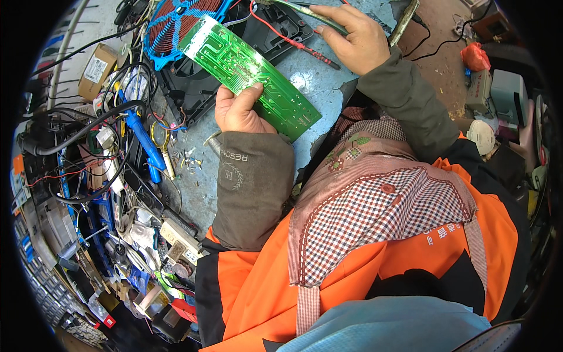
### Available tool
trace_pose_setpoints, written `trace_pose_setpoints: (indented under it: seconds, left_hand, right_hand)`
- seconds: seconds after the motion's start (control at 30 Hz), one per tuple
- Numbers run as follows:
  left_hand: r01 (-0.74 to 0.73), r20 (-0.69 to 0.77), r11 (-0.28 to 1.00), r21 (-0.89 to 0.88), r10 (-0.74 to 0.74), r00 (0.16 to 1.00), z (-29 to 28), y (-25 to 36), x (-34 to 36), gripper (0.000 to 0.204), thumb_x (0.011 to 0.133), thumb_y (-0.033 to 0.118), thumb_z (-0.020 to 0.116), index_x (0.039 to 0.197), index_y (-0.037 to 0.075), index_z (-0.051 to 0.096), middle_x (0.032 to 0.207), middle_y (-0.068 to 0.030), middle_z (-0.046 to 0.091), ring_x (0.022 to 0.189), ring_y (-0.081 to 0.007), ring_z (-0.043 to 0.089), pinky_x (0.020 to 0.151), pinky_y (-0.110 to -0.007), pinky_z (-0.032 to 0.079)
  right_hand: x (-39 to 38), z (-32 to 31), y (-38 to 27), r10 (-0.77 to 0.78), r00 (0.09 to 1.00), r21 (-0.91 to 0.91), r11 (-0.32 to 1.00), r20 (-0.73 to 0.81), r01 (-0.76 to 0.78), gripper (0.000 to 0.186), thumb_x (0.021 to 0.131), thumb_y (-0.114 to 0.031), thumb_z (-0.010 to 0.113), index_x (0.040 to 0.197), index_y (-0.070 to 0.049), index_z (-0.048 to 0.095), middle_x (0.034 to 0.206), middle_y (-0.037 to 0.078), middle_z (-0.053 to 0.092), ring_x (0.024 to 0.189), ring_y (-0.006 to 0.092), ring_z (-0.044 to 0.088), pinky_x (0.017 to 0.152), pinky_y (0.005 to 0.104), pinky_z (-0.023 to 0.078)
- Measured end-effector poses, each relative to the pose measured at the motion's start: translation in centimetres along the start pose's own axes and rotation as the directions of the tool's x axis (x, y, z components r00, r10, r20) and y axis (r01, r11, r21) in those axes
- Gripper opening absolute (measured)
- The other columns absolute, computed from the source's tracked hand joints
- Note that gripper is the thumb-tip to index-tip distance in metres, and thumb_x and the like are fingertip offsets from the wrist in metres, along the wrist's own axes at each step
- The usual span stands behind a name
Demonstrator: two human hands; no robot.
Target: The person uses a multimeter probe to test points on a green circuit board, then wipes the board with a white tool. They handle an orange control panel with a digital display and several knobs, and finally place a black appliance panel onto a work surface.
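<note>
Pale-blue fabric (387, 325) runs off the head view's lower edge. The left hand's grip (241, 110) is closed on 1 green printed circuit board (284, 105), fingertips hidden, over a partly covered black housing (180, 88). The right hand's grip (363, 44) pinches 1 slim tool (319, 19), far end cut off.

Has board (250, 68) in left hand (239, 111) over bench (306, 79), before coil (170, 38). Has carton (97, 71) and cables (91, 124) left of coil, probe (316, 56) to its right, near right hand (359, 42).
</note>
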State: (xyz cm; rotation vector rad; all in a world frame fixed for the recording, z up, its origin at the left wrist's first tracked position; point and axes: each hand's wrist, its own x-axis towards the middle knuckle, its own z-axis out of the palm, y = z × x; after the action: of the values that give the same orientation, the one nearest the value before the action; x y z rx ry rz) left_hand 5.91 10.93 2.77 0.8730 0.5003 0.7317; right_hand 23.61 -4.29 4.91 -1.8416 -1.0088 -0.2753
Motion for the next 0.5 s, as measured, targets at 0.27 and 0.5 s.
trace_pose_setpoints:
  seconds: [0.27, 0.5]
  left_hand:
    - [0.002, 0.008, 1.0, 0.018, -0.002, 1.0, -0.36, -0.23, 0.28, 0.034, 0.082, -0.015, 0.054, 0.115, -0.008, 0.061, 0.103, -0.0204, 0.072, 0.087, -0.0332, 0.074, 0.08, -0.046, 0.065]
    - [0.003, -0.002, 1.0, 0.023, -0.003, 1.0, -0.51, -0.35, 0.36, 0.037, 0.08, -0.016, 0.052, 0.115, -0.008, 0.061, 0.103, -0.02, 0.072, 0.089, -0.0331, 0.074, 0.082, -0.047, 0.064]
  right_hand:
    - [0.06, -0.04, 0.03, -0.005, 1.0, -0.004, 1.0, 0.003, 0.005, 0.032, 0.086, -0.011, 0.068, 0.116, 0.0, 0.073, 0.092, 0.019, 0.069, 0.081, 0.0361, 0.069, 0.072, 0.0408, 0.054]
    - [-0.02, -0.05, -0.21, 0.025, 1.0, 0.001, 1.0, 0.006, -0.025, 0.032, 0.086, -0.011, 0.068, 0.116, -0.001, 0.073, 0.092, 0.019, 0.069, 0.081, 0.0353, 0.069, 0.071, 0.0406, 0.054]
